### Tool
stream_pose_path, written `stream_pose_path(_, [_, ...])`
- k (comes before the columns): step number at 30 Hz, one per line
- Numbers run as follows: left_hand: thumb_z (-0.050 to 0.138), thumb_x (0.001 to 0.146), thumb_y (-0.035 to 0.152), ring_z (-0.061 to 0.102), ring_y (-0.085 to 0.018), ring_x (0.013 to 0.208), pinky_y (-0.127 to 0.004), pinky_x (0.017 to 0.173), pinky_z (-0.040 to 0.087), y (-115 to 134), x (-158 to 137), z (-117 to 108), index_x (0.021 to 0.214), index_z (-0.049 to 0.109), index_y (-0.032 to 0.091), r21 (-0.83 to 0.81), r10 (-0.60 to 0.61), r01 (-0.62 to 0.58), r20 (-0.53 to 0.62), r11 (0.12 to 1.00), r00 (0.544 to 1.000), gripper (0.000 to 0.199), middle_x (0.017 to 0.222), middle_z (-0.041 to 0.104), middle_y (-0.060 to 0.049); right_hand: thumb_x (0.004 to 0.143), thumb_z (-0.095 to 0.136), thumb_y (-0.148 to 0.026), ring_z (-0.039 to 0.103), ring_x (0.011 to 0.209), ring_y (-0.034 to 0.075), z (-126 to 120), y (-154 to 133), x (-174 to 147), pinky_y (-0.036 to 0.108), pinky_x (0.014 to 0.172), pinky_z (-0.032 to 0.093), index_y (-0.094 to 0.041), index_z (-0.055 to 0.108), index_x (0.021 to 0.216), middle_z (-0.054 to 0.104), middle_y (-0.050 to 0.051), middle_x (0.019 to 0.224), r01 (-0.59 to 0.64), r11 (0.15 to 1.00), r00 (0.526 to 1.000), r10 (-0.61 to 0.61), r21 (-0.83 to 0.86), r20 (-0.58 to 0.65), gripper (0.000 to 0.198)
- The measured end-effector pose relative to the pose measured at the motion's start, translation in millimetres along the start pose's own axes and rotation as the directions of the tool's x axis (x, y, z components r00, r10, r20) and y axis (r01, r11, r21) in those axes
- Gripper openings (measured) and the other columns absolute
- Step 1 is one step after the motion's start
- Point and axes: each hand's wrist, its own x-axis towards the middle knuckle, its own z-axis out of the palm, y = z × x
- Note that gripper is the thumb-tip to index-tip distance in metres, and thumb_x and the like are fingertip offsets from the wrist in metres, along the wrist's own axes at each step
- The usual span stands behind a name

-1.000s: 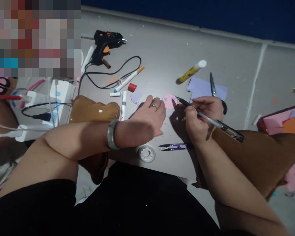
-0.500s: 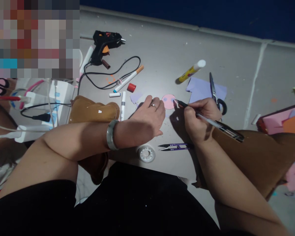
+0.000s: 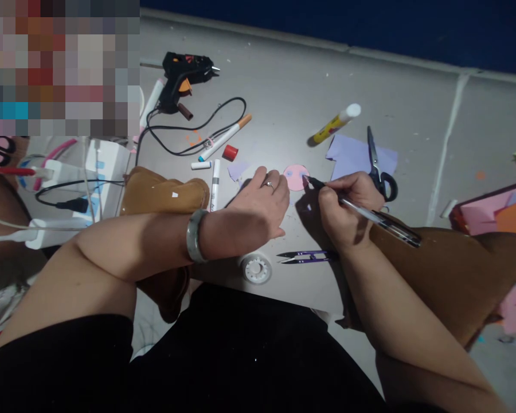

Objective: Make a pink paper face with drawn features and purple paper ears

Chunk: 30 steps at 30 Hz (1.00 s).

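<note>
A pink paper oval (image 3: 296, 179) with two small bluish spots lies on the grey surface. My left hand (image 3: 262, 198) rests flat at its left edge, fingers stretched out and fingertips against the paper. Between the fingers and thumb of my right hand (image 3: 350, 206) is a pen (image 3: 387, 223) with a black grip and clear barrel. Its tip points at the right-hand spot on the oval, and whether it touches cannot be made out. Purple paper (image 3: 348, 155) lies beyond my right hand, with black-handled scissors (image 3: 380, 172) partly over it.
A glue stick (image 3: 335, 124) lies farther back. Thread snips (image 3: 305, 256) and a white round spool (image 3: 257, 268) are nearer my body. A black glue gun (image 3: 184, 80) with its cable, a marker (image 3: 226, 137), a red cap (image 3: 230, 152) and a power strip (image 3: 105, 172) are at left.
My right hand and the pen have shifted very slightly to the left, with the tip still near the right-hand spot. My left hand has stayed where it was.
</note>
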Motion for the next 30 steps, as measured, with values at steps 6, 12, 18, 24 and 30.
stream_pose_path(6, [0.056,0.112,0.050,0.053,-0.042,0.160,-0.057,0.138,0.035,-0.8,-0.5,-1.2,0.170,0.055,0.005,-0.058,-0.002,0.003,0.005,0.998,1.000,0.074,0.176,0.057,-0.025,0.080,0.069,-0.030,0.056,0.063,0.022,-2.8,10.2,-3.4,0.039,0.062,0.052,-0.030,0.055,0.082,0.059,0.000,0.071,-0.056,0.998,0.994,0.056,0.005,0.096,0.014])
stream_pose_path(12, [0.057,0.112,0.052,0.054,-0.042,0.159,-0.056,0.137,0.035,-0.4,-0.9,0.9,0.168,0.057,0.004,-0.048,-0.005,0.004,-0.024,0.999,1.000,0.074,0.173,0.059,-0.026,0.079,0.068,-0.025,0.060,0.064,0.023,-4.0,11.7,-3.4,0.039,0.062,0.055,-0.030,0.057,0.080,0.062,0.000,0.070,-0.063,0.997,0.993,0.067,-0.043,0.100,0.013])
stream_pose_path(18, [0.059,0.111,0.051,0.054,-0.042,0.159,-0.056,0.137,0.036,-0.7,0.8,-0.4,0.168,0.058,0.007,-0.053,-0.007,0.007,0.000,0.999,1.000,0.072,0.174,0.059,-0.024,0.076,0.064,-0.031,0.058,0.058,0.022,-1.8,2.8,-0.6,0.038,0.057,0.051,-0.031,0.056,0.074,0.063,0.000,0.065,0.020,1.000,1.000,-0.020,-0.024,0.015,0.009])
stream_pose_path(24, [0.056,0.113,0.051,0.054,-0.041,0.159,-0.055,0.137,0.036,-1.7,0.6,-6.8,0.170,0.054,0.002,-0.035,0.015,-0.014,0.028,0.999,1.000,0.075,0.175,0.058,-0.026,0.076,0.064,-0.032,0.057,0.060,0.023,-0.1,4.5,-1.6,0.040,0.059,0.054,-0.030,0.060,0.077,0.062,0.001,0.066,0.023,0.999,1.000,-0.023,-0.038,-0.003,0.004])
stream_pose_path(30, [0.055,0.114,0.052,0.055,-0.040,0.159,-0.054,0.136,0.038,-2.7,1.3,-9.8,0.170,0.053,-0.001,-0.018,0.028,-0.027,0.059,0.999,0.998,0.077,0.175,0.057,-0.028,0.082,0.072,-0.028,0.062,0.067,0.024,-4.7,11.9,-5.3,0.042,0.065,0.057,-0.031,0.056,0.082,0.063,0.002,0.072,-0.067,0.998,0.991,0.069,-0.023,0.117,0.015])
